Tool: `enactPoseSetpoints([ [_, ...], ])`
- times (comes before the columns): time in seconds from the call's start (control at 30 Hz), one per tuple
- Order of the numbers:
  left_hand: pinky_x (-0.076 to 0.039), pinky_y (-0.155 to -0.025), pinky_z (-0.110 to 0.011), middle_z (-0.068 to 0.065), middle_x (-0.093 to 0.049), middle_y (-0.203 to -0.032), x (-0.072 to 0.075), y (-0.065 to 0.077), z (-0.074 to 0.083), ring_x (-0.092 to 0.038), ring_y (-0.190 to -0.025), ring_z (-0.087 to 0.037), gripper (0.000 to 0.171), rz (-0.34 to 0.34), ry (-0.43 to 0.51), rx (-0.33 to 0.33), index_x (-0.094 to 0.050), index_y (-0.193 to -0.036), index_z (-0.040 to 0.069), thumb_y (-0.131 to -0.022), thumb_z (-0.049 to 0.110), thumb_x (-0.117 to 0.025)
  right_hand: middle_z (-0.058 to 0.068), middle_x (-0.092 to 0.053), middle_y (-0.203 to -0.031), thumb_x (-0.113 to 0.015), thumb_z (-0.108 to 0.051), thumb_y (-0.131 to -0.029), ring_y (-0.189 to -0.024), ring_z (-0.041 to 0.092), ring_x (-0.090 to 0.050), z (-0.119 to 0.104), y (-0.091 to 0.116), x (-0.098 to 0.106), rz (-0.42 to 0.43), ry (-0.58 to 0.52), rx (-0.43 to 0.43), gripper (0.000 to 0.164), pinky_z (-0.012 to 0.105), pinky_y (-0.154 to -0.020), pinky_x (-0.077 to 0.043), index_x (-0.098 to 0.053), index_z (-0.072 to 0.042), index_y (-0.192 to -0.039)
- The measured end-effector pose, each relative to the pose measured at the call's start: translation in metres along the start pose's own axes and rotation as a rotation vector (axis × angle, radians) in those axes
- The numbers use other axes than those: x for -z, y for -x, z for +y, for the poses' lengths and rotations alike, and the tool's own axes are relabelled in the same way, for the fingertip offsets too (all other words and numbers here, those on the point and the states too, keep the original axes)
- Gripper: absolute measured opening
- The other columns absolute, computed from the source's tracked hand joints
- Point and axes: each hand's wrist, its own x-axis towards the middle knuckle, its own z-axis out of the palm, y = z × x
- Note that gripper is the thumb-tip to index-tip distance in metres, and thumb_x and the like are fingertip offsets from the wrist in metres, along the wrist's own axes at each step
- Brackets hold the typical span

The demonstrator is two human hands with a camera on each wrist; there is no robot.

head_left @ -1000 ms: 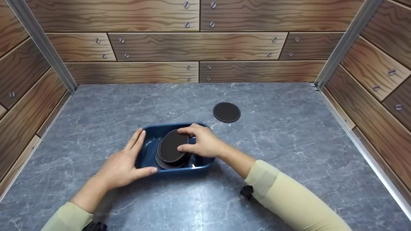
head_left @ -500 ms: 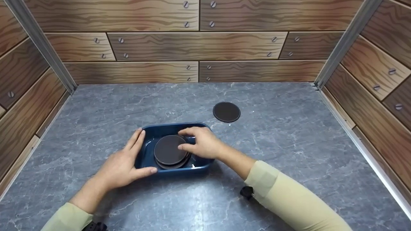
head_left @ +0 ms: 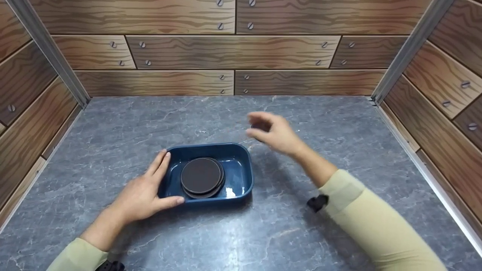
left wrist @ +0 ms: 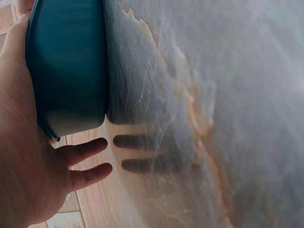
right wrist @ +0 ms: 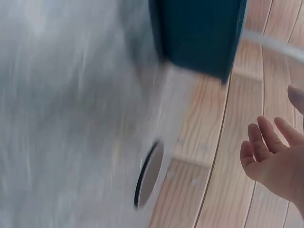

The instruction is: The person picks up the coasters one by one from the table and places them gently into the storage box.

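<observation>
A blue rectangular tray (head_left: 241,150) stands on the grey marbled tabletop. Inside it, left of centre, lies a small stack of round dark brown coasters (head_left: 200,175), the upper one slightly offset. My left hand (head_left: 141,195) rests on the tray's left end, thumb along the near rim and fingers at the far left corner. In the left wrist view two fingers hang straight beside the tray wall. My right hand (head_left: 276,133), blurred, hovers with parted fingers over a lone coaster (right wrist: 151,175), which it mostly covers in the head view. The right wrist view shows hand and coaster apart.
Wood-patterned panels (head_left: 233,52) enclose the back and both sides of the tabletop (head_left: 339,135), with metal corner posts (head_left: 406,52) between them. The bare right part of the tray floor (head_left: 235,177) lies beside the stack.
A coaster tilted under my right fingers now lies flat on the stack. The right hand has left the tray and moved back and right over the lone coaster. My left hand stays put.
</observation>
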Motion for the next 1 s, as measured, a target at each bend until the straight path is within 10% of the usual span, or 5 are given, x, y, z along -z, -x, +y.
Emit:
enactPoseSetpoints([
  [0.37,-0.052,-0.094,-0.066,-0.002,-0.004,-0.179,0.002,0.000,0.000,-0.067,-0.114,-0.049,0.120,-0.004,0.003,0.005,-0.010,-0.173,0.018,-0.087,0.078,-0.069,0.024,-0.061,-0.145,-0.080,-0.019,-0.097,-0.138,0.036,-0.055,0.053,-0.020,0.053,0.068,-0.014,-0.154,0.063,0.049,-0.112,-0.046,-0.056,-0.002,-0.152],
  [1.0,-0.053,-0.093,-0.065,-0.001,-0.003,-0.179,0.000,-0.001,0.000,-0.067,-0.112,-0.048,0.121,-0.005,0.011,0.010,-0.011,-0.173,0.018,-0.086,0.078,-0.069,0.027,-0.039,-0.164,-0.084,-0.027,-0.094,-0.150,0.046,-0.036,0.114,-0.028,0.046,-0.040,0.003,-0.339,0.087,0.058,-0.120,-0.032,-0.038,-0.009,-0.165],
])
